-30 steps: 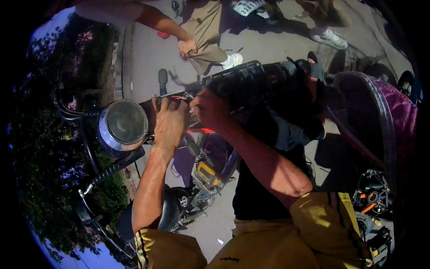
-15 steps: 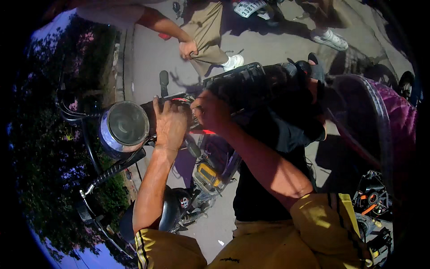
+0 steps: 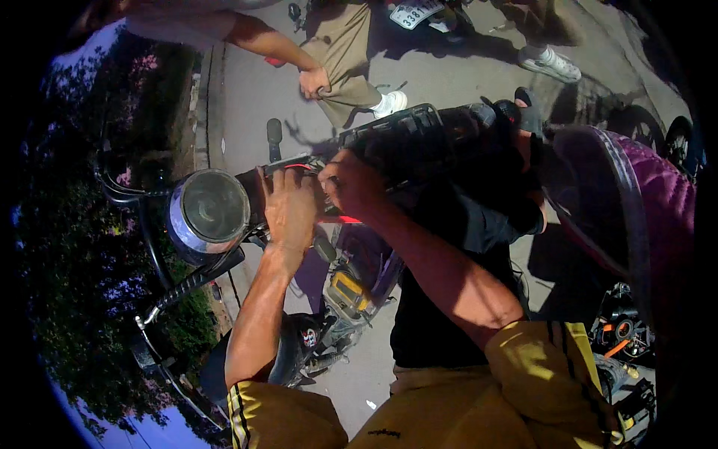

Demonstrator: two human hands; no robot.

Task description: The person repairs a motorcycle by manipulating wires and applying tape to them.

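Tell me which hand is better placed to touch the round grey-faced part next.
Probably the left hand: it is nearer the round grey-faced part, while the right hand lies farther off, beyond the left.

The person has two hands, one left hand (image 3: 292,206) and one right hand (image 3: 350,183); a co-worker shows one further hand (image 3: 315,81). There are two yellow sleeves (image 3: 288,415) (image 3: 535,359), two white shoes (image 3: 389,104) (image 3: 550,64) and one sandal (image 3: 529,118). Also in view are two black stalks (image 3: 274,135) (image 3: 324,248), one round-faced housing (image 3: 215,206), one plate (image 3: 413,12), one yellow part (image 3: 348,291), one purple cloth (image 3: 664,179) and one white scrap (image 3: 371,405).
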